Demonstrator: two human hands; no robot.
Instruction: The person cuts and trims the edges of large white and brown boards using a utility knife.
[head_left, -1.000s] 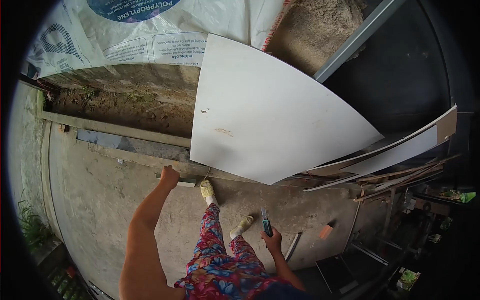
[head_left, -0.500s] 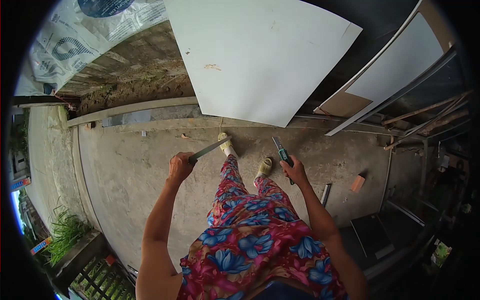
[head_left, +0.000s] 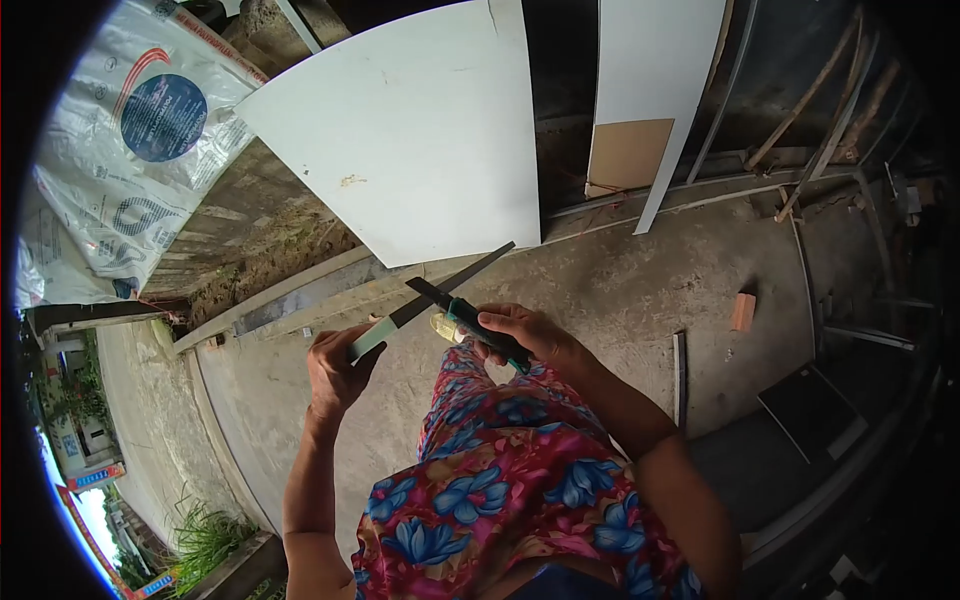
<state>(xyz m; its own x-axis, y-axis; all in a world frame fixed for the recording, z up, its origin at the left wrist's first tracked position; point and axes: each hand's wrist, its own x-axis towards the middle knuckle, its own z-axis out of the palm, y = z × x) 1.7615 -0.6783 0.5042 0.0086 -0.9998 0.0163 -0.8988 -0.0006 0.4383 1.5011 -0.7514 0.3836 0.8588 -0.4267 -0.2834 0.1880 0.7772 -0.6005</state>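
Note:
A long, narrow flat strip point(head_left: 464, 271), dark along most of its length and pale green near the grip, is held by my left hand point(head_left: 336, 368). My left fingers are closed round its near end, and the far end points up and right toward the white board. In my right hand point(head_left: 527, 334) is a utility knife point(head_left: 466, 318) with a black and green handle, the fingers wrapped round it. Its blade points up-left and overlaps the strip in this view. One slipper point(head_left: 446, 327) shows behind the knife; the other foot is hidden.
A large white board point(head_left: 430, 130) leans ahead. To its right stands another white panel point(head_left: 655, 60) with a brown patch. A brick point(head_left: 743, 312) and a metal bar point(head_left: 680, 380) lie on the concrete floor point(head_left: 600, 280) at right. Printed plastic sheeting point(head_left: 130, 190) hangs at left.
My right hand has moved left with the utility knife, bringing its blade to the strip. My left hand has lowered slightly, and the view has turned and shifted.

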